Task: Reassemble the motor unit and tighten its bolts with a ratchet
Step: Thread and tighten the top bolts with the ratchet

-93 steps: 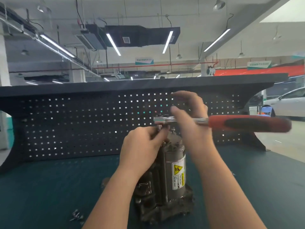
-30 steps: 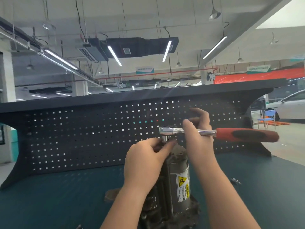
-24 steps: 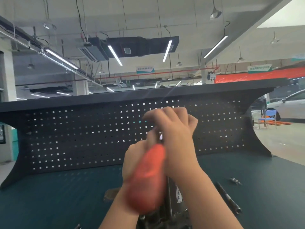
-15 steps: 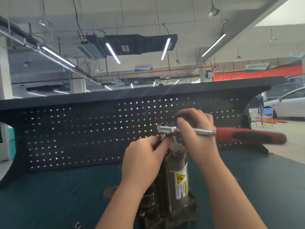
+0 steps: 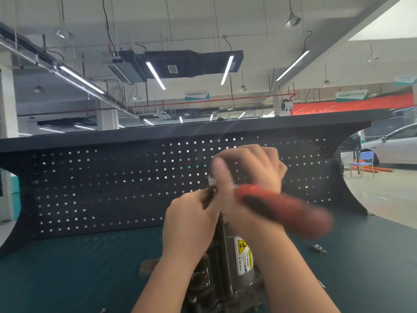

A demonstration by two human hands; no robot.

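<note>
- The motor [image 5: 234, 263] stands upright on the worktop [image 5: 67, 279], near the front edge and between the person's two forearms. Its grey casing carries a yellow warning label [image 5: 243, 256].
- The left hand [image 5: 191, 224] is curled round the top of the motor, with its fingertips tucked in at the upper end, just under the ratchet's head.
- The right hand [image 5: 248, 177] grips the ratchet [image 5: 282, 208] near its head, fingers wrapped over the shaft and thumb raised on the near side.
- The ratchet's red and black handle points right and toward the camera, blurred. Its metal head [image 5: 212, 181] shows only as a small glint beside the thumb, over the top of the motor. Whether it sits on a bolt cannot be told.
- A small metal part [image 5: 318, 248] lies on the worktop to the right of the motor, apart from it.
- A flat brownish piece [image 5: 147, 266] lies on the worktop just left of the motor's base.
- A dark pegboard [image 5: 101, 188] stands along the back of the worktop.
- No container shows on the worktop.
</note>
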